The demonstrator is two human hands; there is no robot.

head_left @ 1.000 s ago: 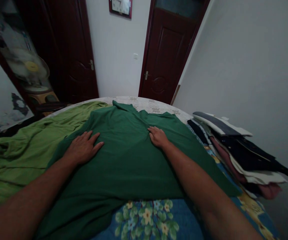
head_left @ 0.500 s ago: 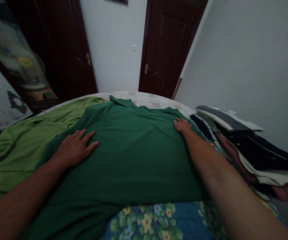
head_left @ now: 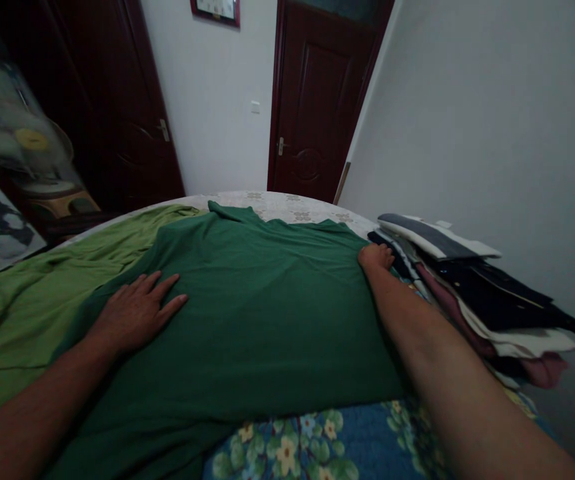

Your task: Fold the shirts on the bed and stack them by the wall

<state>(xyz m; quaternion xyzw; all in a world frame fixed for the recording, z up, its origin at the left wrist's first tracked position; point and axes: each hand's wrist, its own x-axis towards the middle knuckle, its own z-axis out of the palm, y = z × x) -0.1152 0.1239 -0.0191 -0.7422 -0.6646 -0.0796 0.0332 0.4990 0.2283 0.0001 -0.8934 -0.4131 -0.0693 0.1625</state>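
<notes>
Light green garment (head_left: 62, 283) lies along left side of dark green shirt (head_left: 257, 313), the landmark. Left hand (head_left: 134, 310) flat on shirt's left part, fingers spread. Shirt lies laid out, wrinkled, on worktop (head_left: 280, 201). Blue floral cloth (head_left: 287, 450) shows at shirt's near edge. Right hand (head_left: 377, 257) at shirt's right edge, fingers curled; can't tell if pinching. Clothes stack (head_left: 492, 293) right of shirt.

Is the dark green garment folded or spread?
Mostly spread: the dark green garment lies broad, left hand flat on it; its near-left part is rumpled.
</notes>
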